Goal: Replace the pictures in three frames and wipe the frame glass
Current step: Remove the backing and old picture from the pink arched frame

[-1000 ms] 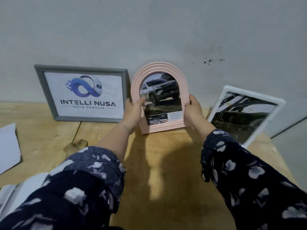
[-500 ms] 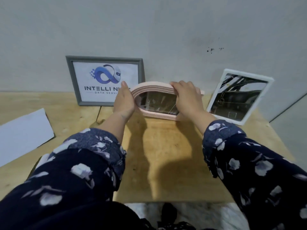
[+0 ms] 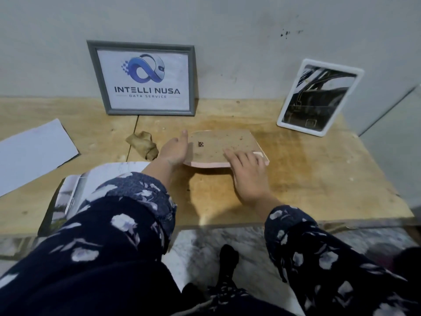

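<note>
Hands are steadying the pink frame [image 3: 224, 148] lying face-down between them: left hand [image 3: 174, 150] bracing its edge, fingers straight, right hand [image 3: 247, 173] pressing flat on its backing. Opening seems underway; next, freeing the backing's clips.

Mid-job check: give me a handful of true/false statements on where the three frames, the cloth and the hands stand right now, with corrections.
1. The pink arched frame lies face down on the table. True.
2. The grey frame lies flat on the table. False: it stands against the wall.
3. The right hand rests its fingers on the pink frame's backing. True.
4. The white frame is between the hands. False: it leans against the wall at the right, untouched.
5. The left hand holds the cloth. False: the cloth lies apart on the table; the hand is at the frame's left edge.
</note>
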Demonstrator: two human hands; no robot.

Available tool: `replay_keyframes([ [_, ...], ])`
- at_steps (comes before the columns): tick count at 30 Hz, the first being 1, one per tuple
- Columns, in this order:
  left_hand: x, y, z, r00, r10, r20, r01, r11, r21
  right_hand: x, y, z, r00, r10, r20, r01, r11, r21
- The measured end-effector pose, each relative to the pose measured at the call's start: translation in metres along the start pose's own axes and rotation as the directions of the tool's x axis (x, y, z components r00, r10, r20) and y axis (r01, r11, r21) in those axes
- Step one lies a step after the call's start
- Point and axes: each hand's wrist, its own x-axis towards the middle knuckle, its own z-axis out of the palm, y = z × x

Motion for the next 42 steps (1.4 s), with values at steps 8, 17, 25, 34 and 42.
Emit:
replay_keyframes([
  [8,-0.011,-0.04,0.022,0.997,0.032,0.076,-0.053,0.958,0.283,-0.031,0.006,0.03,0.995,-0.032,0.091,0.015,0.982,0.187],
  [17,-0.01,-0.038,0.031,0.998,-0.043,-0.038,0.054,0.928,0.368,0.02,0.045,0.003,0.735,0.283,0.616,-0.466,0.871,0.156],
  [25,-0.003,-0.001,0.034,0.94,-0.329,-0.094,0.328,0.944,-0.022,0.033,0.061,0.001,0.711,0.269,0.65,-0.475,0.865,0.162],
  [34,0.034,-0.01,0.036,0.901,-0.421,-0.1,0.426,0.904,0.026,0.034,0.061,0.001,0.738,0.228,0.635,-0.362,0.928,0.087],
  [42,0.012,0.004,0.023,0.944,-0.302,-0.134,0.276,0.944,-0.183,0.037,0.059,0.002,0.71,0.258,0.655,-0.396,0.915,0.07],
])
